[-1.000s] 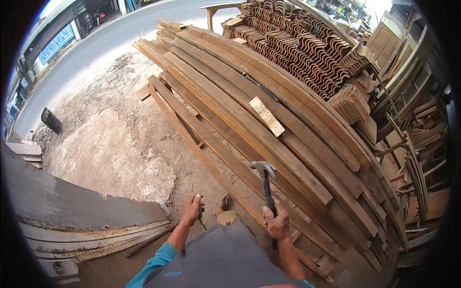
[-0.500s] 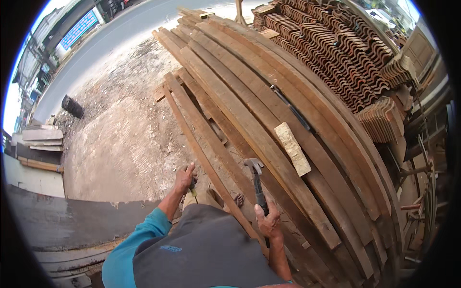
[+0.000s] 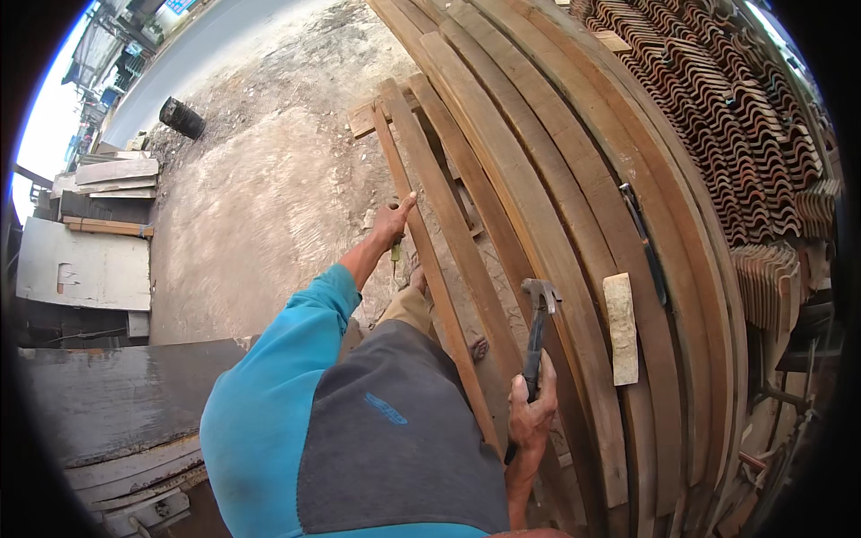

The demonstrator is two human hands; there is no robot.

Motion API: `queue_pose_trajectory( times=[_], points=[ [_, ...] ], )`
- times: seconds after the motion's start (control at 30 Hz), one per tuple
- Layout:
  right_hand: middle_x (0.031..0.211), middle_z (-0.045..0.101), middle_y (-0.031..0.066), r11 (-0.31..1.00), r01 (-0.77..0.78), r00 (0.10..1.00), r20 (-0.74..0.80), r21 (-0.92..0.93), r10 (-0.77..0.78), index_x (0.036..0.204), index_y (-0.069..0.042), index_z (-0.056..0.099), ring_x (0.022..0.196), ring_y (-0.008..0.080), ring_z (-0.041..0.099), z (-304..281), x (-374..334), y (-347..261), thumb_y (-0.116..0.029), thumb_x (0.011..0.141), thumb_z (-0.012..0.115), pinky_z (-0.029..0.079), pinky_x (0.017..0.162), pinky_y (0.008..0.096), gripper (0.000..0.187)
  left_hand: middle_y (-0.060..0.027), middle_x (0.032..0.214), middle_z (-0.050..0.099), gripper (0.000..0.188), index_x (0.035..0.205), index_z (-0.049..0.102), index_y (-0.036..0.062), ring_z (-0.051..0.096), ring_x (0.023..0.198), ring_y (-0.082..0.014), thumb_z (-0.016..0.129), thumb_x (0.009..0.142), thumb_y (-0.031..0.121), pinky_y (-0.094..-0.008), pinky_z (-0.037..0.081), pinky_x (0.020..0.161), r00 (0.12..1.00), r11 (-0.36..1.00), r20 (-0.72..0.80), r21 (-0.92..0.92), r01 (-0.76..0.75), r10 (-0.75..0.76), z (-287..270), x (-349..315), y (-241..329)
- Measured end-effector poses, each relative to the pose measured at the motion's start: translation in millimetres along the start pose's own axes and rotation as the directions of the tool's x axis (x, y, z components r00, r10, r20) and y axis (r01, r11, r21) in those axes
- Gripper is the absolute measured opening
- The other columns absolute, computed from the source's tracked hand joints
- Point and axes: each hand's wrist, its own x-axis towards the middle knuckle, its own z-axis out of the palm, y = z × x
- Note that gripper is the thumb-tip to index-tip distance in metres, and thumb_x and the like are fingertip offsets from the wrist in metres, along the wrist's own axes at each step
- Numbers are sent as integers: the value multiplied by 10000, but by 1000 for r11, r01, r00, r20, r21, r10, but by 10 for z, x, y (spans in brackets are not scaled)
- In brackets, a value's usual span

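Black-handled hammer [image 3: 536, 335] clasped in right grip [image 3: 533, 411], near right; left grip [image 3: 390, 224] curls round a yellow-green tool [image 3: 395, 254] at the narrow plank [image 3: 432, 269], farther left. Likely positioning; next move needs hammer clearance.

the hammer [image 3: 536, 336] pairs a dull, worn metal head with a dark matt handle that looks like rubber or plastic, and the slim tool [image 3: 395, 253] shows a smooth, plastic-looking part. the long beams [image 3: 514, 193] are bare matt wood with visible grain, while the pale block [image 3: 621, 327] looks rougher and blotchy. curved roof tiles [image 3: 717, 117] resemble dull fired clay, the shirt [image 3: 269, 403] is matt cloth, and the ground [image 3: 251, 206] is gritty.
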Motion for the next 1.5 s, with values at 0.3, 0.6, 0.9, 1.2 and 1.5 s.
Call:
queue_pose_trajectory(
  times=[0.3, 0.6, 0.9, 1.2, 1.5],
  points=[
    [909, 613, 79, 988, -109, 992, 75, 110, 101, 1487, -6, 437, 660, 98, 559, 1490, 1643, -1011, -82, 959, 550, 495, 565, 267, 545, -170, 984, 691, 876, 1227, 581, -82, 671, 827, -244, 826, 717, 587, -369, 550, 727, 915, 911, 82, 94, -401, 394, -98, 1362, -299],
    [1044, 653, 287, 832, -306, 919, 370, 463, 132, 1246, 67, 559, 845, 306, 721, 2122, 2211, -1229, -460, 970, 517, 576, 602, 320, 597, -167, 1078, 677, 888, 1345, 521, -37, 667, 986, -263, 842, 728, 515, -382, 551, 883, 788, 977, 615, -144, 159, -38, -401, 1130, 312],
    [1017, 691, 193, 987, -151, 854, 497, -50, 156, 1244, -14, 597, 858, 249, 720, 2607, 3040, -2050, -443, 855, 804, 556, 683, 312, 616, -218, 1185, 682, 885, 1315, 559, -44, 658, 1095, -325, 835, 700, 530, -398, 495, 999, 855, 956, 518, -239, 168, -21, -383, 1016, 95],
    [747, 523, 28, 838, 356, 850, 229, 414, -474, 864, -66, 520, 661, 146, 510, 3961, 4164, -2541, -247, 952, 623, 467, 679, 337, 226, -254, 1221, 649, 958, 1350, 498, -77, 642, 1138, -335, 830, 717, 560, -424, 492, 998, 841, 929, 536, -345, 138, 74, -531, 1018, 75],
    [608, 379, -47, 966, 69, 809, 553, 250, -201, 767, -157, 429, 491, 71, 394, 5162, 5224, -2831, -259, 960, 691, 393, 493, 252, 341, -321, 1114, 663, 974, 1348, 426, -91, 663, 1072, -430, 787, 741, 580, -468, 515, 948, 923, 970, 385, -217, 107, -16, -607, 1331, 186]
  ],
)
